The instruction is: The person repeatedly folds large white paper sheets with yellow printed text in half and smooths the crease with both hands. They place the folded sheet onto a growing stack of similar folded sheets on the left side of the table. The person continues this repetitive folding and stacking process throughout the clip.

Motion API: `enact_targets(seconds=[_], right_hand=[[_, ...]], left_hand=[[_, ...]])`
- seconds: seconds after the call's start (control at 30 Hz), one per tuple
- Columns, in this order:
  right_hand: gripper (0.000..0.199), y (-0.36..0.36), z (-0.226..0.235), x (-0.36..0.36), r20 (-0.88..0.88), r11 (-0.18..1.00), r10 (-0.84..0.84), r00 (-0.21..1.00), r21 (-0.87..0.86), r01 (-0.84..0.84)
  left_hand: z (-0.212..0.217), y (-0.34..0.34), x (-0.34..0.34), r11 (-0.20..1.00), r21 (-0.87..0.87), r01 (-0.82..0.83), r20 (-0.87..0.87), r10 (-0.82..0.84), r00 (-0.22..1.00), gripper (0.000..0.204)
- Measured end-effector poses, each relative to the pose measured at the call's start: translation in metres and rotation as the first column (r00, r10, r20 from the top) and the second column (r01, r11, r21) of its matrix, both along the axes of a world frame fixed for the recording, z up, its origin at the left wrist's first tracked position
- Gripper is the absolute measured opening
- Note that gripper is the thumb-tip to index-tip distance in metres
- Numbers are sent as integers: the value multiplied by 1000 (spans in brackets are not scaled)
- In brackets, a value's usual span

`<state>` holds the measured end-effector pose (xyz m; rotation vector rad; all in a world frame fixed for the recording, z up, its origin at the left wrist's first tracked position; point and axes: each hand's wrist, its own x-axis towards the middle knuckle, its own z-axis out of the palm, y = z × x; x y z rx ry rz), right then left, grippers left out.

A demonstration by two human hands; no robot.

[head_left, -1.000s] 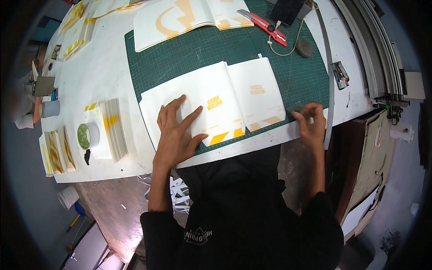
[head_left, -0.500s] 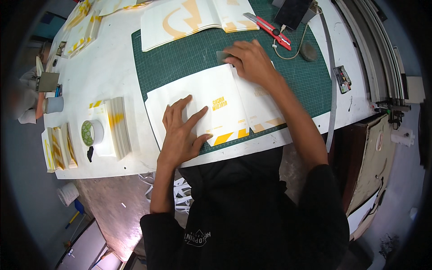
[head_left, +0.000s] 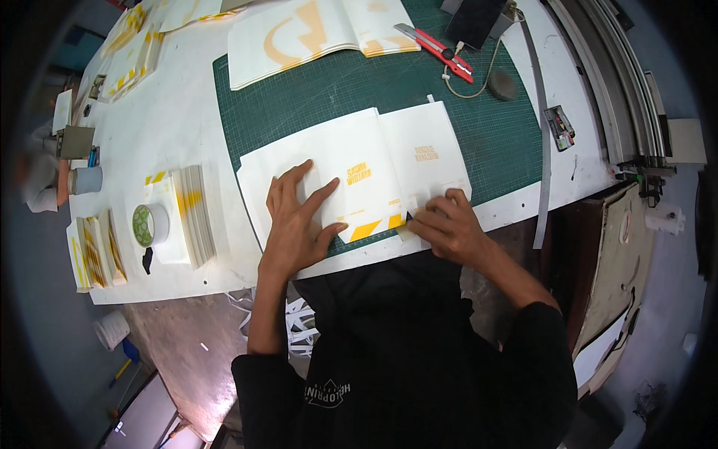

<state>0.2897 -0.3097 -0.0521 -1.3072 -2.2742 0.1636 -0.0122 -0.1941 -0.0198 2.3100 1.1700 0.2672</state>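
Note:
A white printed paper sheet (head_left: 329, 142) with yellow lettering and yellow stripes lies at the near edge of a green cutting mat (head_left: 321, 93). Its right panel (head_left: 422, 123) shows paler print. Spread across the sheet's left part, my left hand (head_left: 290, 221) presses with fingers apart. My right hand (head_left: 455, 230) is closed at the near end of the line between the two panels. Between its fingers is a small, thin, translucent flat piece (head_left: 404, 233), partly hidden and blurred. A small white tab (head_left: 431, 98) sticks out beyond the right panel's far edge.
A red utility knife (head_left: 441, 56) lies on the mat beside a black box-like device (head_left: 475, 22) with a cable. Printed sheets (head_left: 254, 56) lie at the back. On the left are a tape roll (head_left: 158, 223) and a paper stack (head_left: 198, 217). A steel strip (head_left: 544, 172) lies rightward.
My right hand has come from the far end of the line between the panels to its near end, with the translucent piece. My left hand stays on the sheet. The view has shifted slightly.

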Motion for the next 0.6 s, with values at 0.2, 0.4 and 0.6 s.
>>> enact_targets(seconds=[0.2, 0.4, 0.6], right_hand=[[35, -3, -2, 88, -39, 799, -593, 804, -146, 583], [44, -9, 8, 28, -32, 917, -382, 923, 113, 384], [38, 7, -6, -59, 38, 985, -155, 987, 78, 152]], left_hand=[[-1, 0, -4, 999, 37, 17, -7, -17, 1000, 69], [-6, 6, -8, 1000, 2, 22, 37, -22, 999, 69], [-7, 5, -11, 996, -87, -35, 99, 44, 994, 73]])
